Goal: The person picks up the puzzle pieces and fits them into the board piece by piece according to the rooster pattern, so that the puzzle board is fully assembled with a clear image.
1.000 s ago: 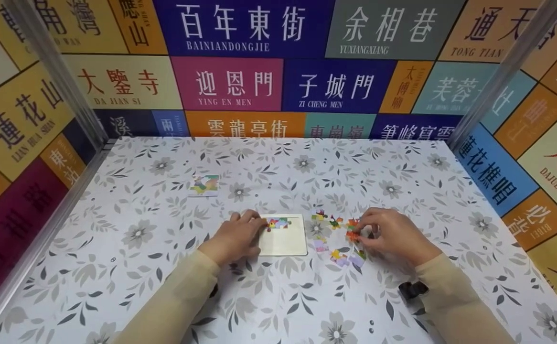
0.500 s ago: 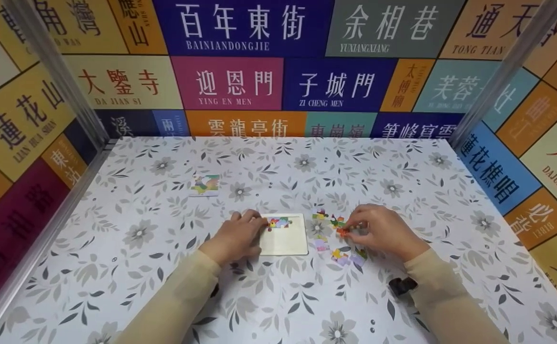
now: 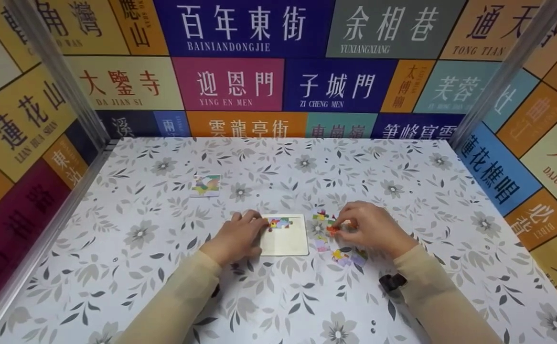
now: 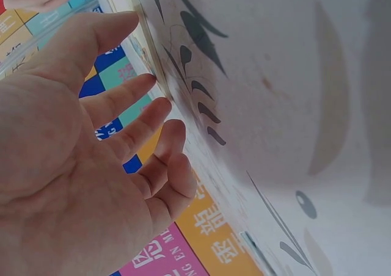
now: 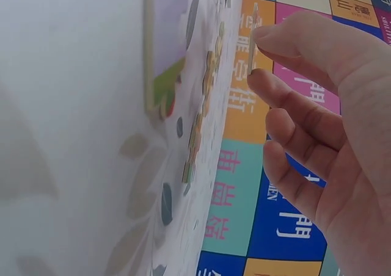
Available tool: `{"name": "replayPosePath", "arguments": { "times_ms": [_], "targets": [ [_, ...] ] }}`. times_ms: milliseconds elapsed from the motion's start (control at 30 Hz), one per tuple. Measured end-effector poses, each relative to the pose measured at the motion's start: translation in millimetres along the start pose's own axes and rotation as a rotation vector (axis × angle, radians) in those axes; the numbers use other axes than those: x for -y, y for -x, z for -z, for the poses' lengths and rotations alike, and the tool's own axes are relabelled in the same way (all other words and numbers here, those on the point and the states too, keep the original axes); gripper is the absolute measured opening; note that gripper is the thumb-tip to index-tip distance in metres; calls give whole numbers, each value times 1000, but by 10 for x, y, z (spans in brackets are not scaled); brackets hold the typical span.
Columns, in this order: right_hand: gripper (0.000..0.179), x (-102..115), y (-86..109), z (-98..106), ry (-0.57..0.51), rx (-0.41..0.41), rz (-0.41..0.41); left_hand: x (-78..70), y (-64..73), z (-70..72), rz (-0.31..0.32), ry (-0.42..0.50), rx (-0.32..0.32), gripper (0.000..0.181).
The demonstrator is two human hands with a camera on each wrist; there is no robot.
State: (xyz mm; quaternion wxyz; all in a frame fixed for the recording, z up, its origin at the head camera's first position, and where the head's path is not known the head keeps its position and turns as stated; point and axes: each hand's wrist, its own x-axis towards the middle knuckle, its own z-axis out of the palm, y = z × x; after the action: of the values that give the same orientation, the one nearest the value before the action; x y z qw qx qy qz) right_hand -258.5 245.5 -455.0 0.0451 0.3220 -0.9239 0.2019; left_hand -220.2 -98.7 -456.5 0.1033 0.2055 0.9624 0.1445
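A cream puzzle tray (image 3: 288,243) lies on the table, with a few joined puzzle pieces (image 3: 281,223) along its far edge. My left hand (image 3: 235,241) is at the tray's left side. Its thumb and fingertips touch the tray's edge (image 4: 150,41), and the palm is bare in the left wrist view. Right of the tray, my right hand (image 3: 376,230) pinches an orange puzzle piece (image 3: 332,230) between thumb and index finger. Seen edge-on in the right wrist view, that puzzle piece (image 5: 252,50) is raised off the table.
Loose puzzle pieces lie right of the tray: a yellow-green one (image 3: 321,215), a lilac one (image 3: 322,246) and several nearer me (image 3: 339,258). A small square picture card (image 3: 207,186) sits farther back on the left. Sign-covered walls (image 3: 230,83) enclose the floral tabletop (image 3: 164,296).
My right hand has moved left toward the tray, carrying the orange puzzle piece from the right side of the loose pieces. The left hand has stayed at the tray's edge.
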Motion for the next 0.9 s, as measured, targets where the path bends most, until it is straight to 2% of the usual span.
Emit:
{"name": "replayPosePath", "arguments": {
  "times_ms": [433, 600, 900],
  "targets": [
    [13, 55, -107, -91, 18, -11, 22, -11, -15, 4, -3, -1, 9, 68],
    [13, 99, -166, -118, -16, 4, 21, -22, -8, 17, -4, 5, -3, 68],
    [9, 170, -269, -149, -31, 33, -17, -24, -9, 18, 10, 2, 5, 67]
  ]
}}
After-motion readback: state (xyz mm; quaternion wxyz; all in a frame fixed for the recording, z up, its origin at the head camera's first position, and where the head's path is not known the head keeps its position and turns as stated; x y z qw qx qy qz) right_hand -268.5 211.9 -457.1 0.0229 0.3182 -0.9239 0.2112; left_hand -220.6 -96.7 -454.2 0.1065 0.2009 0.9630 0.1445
